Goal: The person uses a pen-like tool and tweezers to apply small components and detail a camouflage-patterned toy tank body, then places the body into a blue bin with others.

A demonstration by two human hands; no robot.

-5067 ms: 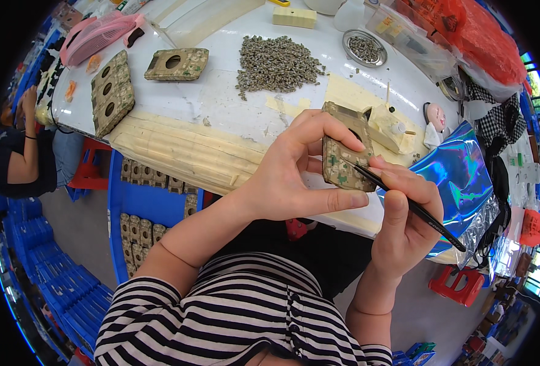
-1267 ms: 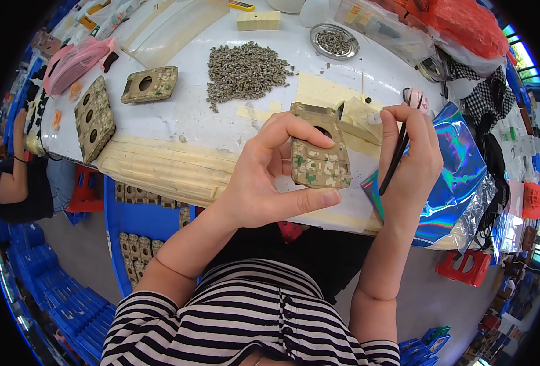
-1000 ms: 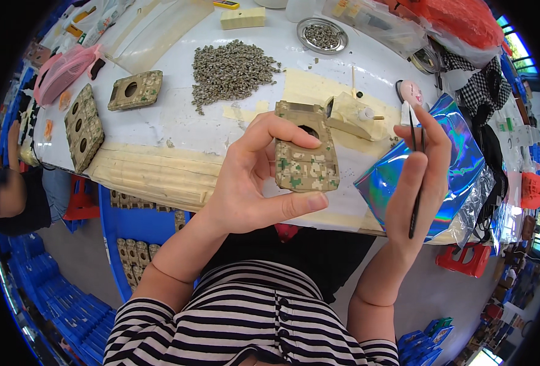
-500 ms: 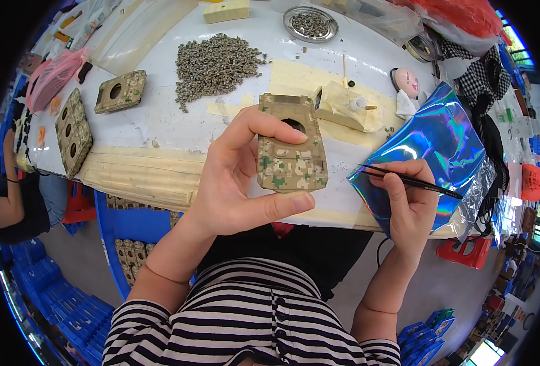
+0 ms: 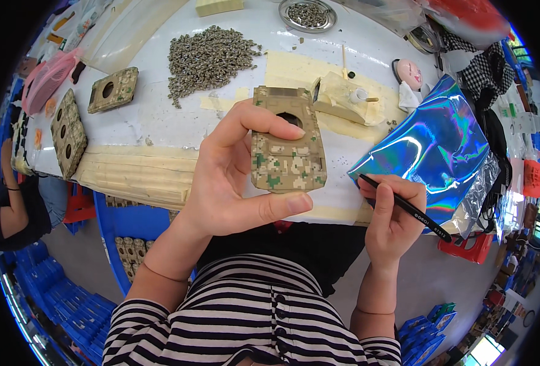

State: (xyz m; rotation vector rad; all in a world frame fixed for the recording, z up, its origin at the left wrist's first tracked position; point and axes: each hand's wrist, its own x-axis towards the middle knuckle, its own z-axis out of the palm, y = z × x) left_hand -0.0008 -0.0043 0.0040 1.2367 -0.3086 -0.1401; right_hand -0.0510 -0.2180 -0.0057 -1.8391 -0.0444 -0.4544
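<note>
My left hand (image 5: 218,183) is closed round the edges of a model tank hull (image 5: 287,161) painted in tan, brown and green pixel camouflage. Its fingers lie by the round hole near the top, and its thumb runs along the lower edge. To the right, my right hand (image 5: 395,210) grips a pair of black tweezers (image 5: 417,215), their tips pointing up and left near the corner of a shiny blue holographic sheet (image 5: 431,155). Hull and tweezers are apart. Tiny specks lie on the white table left of the tips.
Two more camouflaged parts, a hull (image 5: 113,90) and a long plate with holes (image 5: 69,134), lie at the left. Farther back are a heap of small metallic parts (image 5: 212,61) and a round metal dish (image 5: 308,15). A tape-covered block (image 5: 349,100) holds a small white cup (image 5: 358,96).
My right hand has moved slightly left and down, and the tweezers now slant more steeply. My left hand keeps hold of the hull, which has barely shifted.
</note>
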